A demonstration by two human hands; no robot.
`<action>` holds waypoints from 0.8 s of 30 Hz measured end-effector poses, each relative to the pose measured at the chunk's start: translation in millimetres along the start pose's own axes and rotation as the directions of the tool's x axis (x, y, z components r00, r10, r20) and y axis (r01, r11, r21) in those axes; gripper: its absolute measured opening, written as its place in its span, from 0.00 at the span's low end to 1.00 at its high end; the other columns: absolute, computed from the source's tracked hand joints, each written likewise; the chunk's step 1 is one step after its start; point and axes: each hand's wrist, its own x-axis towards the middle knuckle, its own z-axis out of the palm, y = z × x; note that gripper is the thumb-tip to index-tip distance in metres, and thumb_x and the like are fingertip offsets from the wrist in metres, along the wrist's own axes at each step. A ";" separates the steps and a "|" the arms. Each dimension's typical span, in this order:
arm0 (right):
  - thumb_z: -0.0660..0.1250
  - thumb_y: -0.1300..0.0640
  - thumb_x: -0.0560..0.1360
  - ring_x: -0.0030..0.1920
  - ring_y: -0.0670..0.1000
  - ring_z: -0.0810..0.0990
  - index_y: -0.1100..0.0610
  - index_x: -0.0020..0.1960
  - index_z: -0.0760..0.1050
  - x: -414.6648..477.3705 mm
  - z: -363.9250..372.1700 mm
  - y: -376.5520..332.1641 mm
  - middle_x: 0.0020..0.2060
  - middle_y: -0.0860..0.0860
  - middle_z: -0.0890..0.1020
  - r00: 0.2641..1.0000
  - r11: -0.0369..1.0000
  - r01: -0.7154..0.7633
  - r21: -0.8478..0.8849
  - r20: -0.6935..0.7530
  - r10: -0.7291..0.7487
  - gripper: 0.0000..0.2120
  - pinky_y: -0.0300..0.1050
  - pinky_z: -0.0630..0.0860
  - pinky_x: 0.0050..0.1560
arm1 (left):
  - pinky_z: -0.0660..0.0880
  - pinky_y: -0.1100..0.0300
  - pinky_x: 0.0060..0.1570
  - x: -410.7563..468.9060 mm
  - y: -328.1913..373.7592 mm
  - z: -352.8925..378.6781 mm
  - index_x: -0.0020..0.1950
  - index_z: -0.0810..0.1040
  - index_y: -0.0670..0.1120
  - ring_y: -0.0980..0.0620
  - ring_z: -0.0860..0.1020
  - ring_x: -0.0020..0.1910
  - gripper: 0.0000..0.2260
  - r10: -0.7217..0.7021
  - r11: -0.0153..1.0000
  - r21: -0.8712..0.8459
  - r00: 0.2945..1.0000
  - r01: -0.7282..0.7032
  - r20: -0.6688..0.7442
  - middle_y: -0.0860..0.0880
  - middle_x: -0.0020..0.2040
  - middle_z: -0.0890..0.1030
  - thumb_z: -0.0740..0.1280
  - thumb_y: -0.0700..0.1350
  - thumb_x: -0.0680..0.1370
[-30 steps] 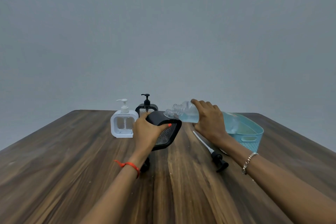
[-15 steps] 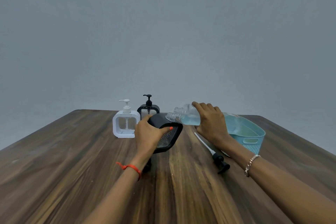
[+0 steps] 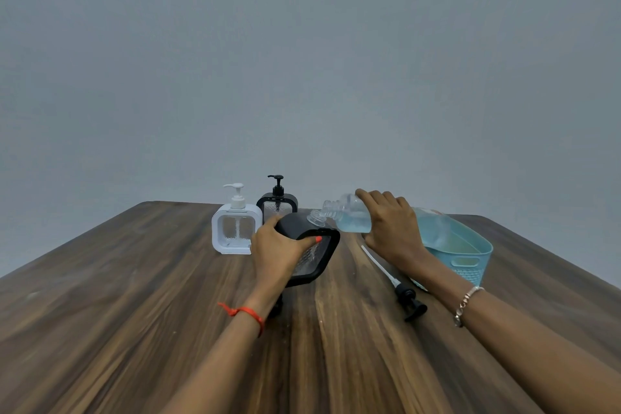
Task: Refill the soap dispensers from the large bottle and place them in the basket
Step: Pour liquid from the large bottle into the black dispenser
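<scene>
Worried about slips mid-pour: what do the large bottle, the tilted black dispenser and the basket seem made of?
Large bottle: clear glossy plastic, probably; moulded neck threads, blue liquid shows through.
Black dispenser: matte black frame, likely plastic, around a textured translucent panel, plastic or glass, cannot tell.
Basket: pale blue moulded plastic, perforated wall, handle slot.

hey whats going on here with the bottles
A person is refilling a soap dispenser. The left hand grips a tilted black dispenser, whose pump lies on the table. The right hand tips the large bottle of blue liquid toward its open neck; I cannot tell whether liquid is flowing. A white dispenser and a second black dispenser stand behind, beside the teal basket.
</scene>
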 end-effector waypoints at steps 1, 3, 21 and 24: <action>0.72 0.71 0.52 0.36 0.60 0.79 0.62 0.53 0.77 -0.1 -0.2 -0.1 0.38 0.57 0.82 1.000 1.000 0.001 0.001 0.002 -0.001 0.29 0.48 0.75 0.36 | 0.78 0.50 0.51 -0.4 -0.2 -0.3 0.58 0.79 0.44 0.48 0.80 0.49 0.30 0.000 1.000 0.002 1.000 0.000 0.001 0.47 0.49 0.84 0.81 0.50 0.58; 0.72 0.71 0.52 0.36 0.60 0.79 0.62 0.53 0.77 -0.4 -0.5 -0.5 0.39 0.57 0.82 1.000 1.000 0.002 -0.001 0.007 -0.002 0.29 0.48 0.75 0.36 | 0.78 0.50 0.51 -1.2 -0.2 -0.5 0.58 0.79 0.44 0.48 0.80 0.49 0.30 -0.002 1.000 0.001 1.000 0.002 0.003 0.47 0.49 0.84 0.81 0.50 0.58; 0.68 0.72 0.56 0.40 0.61 0.79 0.62 0.56 0.76 -1.0 -4.4 -0.1 0.42 0.58 0.82 0.997 1.000 -0.001 -0.005 0.077 0.002 0.28 0.51 0.75 0.41 | 0.79 0.50 0.50 -7.5 1.6 -0.9 0.57 0.80 0.43 0.48 0.81 0.48 0.30 -0.022 0.999 -0.049 1.000 0.022 0.004 0.46 0.48 0.84 0.81 0.49 0.58; 0.67 0.71 0.58 0.42 0.62 0.79 0.62 0.58 0.75 -0.9 -4.6 0.4 0.44 0.59 0.82 0.996 1.000 -0.005 -0.003 0.088 0.005 0.28 0.51 0.74 0.42 | 0.79 0.50 0.51 -8.0 1.9 -0.8 0.57 0.80 0.43 0.48 0.81 0.48 0.30 -0.023 0.998 -0.056 1.000 0.023 0.005 0.46 0.48 0.84 0.82 0.49 0.58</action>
